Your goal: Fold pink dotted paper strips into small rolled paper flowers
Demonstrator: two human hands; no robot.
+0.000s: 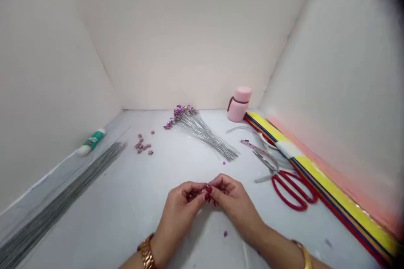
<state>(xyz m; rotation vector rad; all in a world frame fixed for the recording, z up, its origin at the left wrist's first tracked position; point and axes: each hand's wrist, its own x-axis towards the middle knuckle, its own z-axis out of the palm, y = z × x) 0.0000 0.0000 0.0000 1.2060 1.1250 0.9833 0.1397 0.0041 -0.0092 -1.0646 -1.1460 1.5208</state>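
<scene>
My left hand (180, 214) and my right hand (230, 204) meet above the white work surface (132, 227), fingertips pinched together on a tiny pink piece (205, 191). The fingers hide most of it, so its exact shape cannot be told. Beyond the hands lies a fan of thin silver wires (202, 134) with purple beaded tips. Several small mauve beads (142, 146) are scattered to its left. Red-handled scissors (288, 189) lie nearest my right hand, and a purple speck (225, 233) sits just below my hands.
A bundle of grey wire (59, 201) and a green-and-white glue stick (93, 141) lie at the left. A pink jar (239, 104) stands in the back corner. Rolled yellow, blue and red paper (334, 189) and a pink sheet (334, 164) run along the right wall.
</scene>
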